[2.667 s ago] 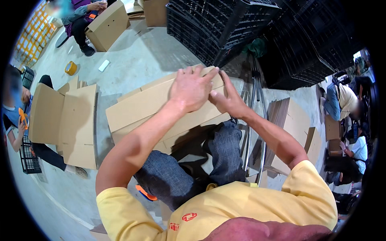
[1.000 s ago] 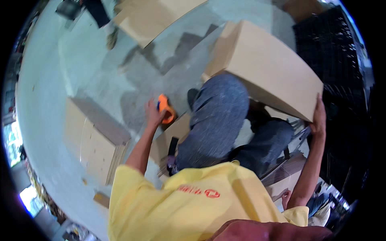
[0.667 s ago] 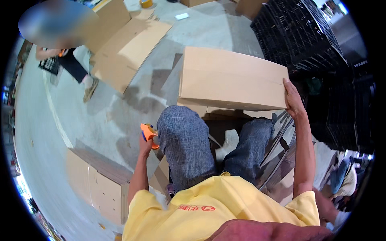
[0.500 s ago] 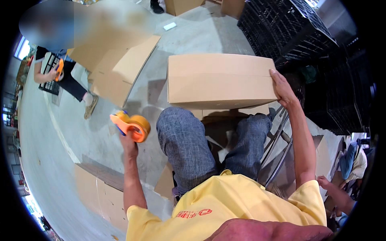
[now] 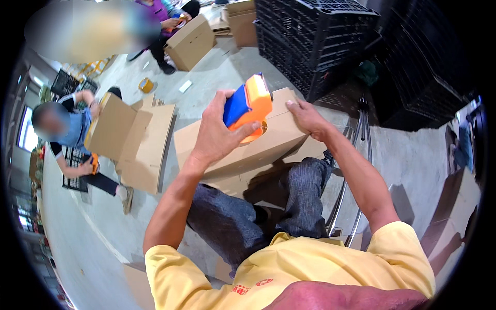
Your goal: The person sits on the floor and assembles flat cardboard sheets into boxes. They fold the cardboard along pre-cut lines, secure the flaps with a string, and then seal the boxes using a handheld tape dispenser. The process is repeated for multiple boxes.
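Note:
A brown cardboard box lies tilted in front of my knees, its right end raised. Over its top face, my left hand is wrapped round an orange and blue tape dispenser. The tape roll is mostly hidden behind the dispenser and my fingers. Whether the dispenser touches the cardboard cannot be made out. At the box's right end, my right hand grips the corner, thumb on top and fingers down the side.
Black plastic crates are stacked at the far right. Metal tubes stand beside my right knee. On the left a co-worker handles an open carton. A tape roll and a white object lie on the floor.
My left hand has brought the tape dispenser from beside my left knee up and right, over the box. The box has turned, its right end now pointing farther away. My view has shifted too.

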### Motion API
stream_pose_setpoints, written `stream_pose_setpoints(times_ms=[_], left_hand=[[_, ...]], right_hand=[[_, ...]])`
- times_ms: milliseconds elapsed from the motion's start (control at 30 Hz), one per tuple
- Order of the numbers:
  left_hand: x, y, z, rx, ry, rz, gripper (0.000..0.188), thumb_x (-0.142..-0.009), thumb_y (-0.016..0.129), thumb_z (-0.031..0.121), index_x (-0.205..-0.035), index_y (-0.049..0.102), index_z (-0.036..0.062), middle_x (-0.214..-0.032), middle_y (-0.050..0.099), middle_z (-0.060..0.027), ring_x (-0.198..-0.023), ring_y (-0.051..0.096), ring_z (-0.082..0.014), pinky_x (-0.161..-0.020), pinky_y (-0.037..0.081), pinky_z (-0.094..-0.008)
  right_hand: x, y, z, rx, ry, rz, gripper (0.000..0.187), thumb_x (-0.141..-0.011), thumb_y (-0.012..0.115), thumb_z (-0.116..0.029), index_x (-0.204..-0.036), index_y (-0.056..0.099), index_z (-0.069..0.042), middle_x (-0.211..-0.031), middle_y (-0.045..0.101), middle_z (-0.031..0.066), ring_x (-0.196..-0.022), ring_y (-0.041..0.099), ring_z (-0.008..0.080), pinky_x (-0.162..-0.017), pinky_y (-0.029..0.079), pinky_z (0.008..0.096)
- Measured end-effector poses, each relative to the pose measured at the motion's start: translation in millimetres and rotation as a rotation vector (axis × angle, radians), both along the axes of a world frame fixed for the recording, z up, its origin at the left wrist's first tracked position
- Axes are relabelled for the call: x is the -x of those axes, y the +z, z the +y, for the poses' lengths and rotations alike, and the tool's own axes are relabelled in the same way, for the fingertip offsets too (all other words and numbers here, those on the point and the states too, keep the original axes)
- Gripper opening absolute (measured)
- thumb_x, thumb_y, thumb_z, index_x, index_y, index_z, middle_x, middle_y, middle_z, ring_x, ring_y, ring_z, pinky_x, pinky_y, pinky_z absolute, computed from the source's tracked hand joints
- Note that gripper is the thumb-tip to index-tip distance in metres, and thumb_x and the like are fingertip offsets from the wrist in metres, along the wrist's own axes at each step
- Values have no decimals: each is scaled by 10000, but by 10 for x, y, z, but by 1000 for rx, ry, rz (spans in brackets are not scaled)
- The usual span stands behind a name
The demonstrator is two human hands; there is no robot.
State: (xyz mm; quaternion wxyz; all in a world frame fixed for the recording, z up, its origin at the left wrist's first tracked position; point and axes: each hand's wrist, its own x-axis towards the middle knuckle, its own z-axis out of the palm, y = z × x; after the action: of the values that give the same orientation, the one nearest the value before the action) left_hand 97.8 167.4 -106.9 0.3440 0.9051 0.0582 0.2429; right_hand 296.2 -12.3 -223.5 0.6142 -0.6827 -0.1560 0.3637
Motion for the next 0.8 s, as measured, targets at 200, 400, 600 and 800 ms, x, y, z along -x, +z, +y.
stream_pose_setpoints(times_ms=[200,400,600,800], left_hand=[[-306,-206,-152,-194,-24,23,687,-785,918,319,-1244,516,4,-1040,662,-230,-923,676,-410,-822,542,-459],[-373,-225,-122,-111,-25,97,667,-803,899,281,-1271,503,19,-1063,695,-221,-972,695,-412,-872,544,-441],[-388,-244,-123,-196,-30,79,704,-790,920,316,-1261,498,7,-1024,694,-239,-933,702,-428,-828,557,-459],[-402,-241,-136,-188,-28,111,688,-805,903,311,-1281,500,18,-1047,697,-237,-963,705,-425,-847,556,-461]], right_hand=[[-46,-18,-47,-99,55,13,466,-1091,549,-293,-1436,561,19,-1281,683,139,-1134,637,205,-982,520,360],[-15,-8,23,197,-117,-351,611,-1056,578,-339,-1527,478,37,-1399,635,249,-1341,544,339,-1175,386,431],[88,311,-113,-264,-132,-828,447,-1105,472,-344,-938,698,4,-906,654,163,-936,560,346,-917,436,471],[211,588,-126,-405,-18,-598,511,-1128,440,-384,-883,631,21,-838,614,173,-855,536,314,-865,456,452]])
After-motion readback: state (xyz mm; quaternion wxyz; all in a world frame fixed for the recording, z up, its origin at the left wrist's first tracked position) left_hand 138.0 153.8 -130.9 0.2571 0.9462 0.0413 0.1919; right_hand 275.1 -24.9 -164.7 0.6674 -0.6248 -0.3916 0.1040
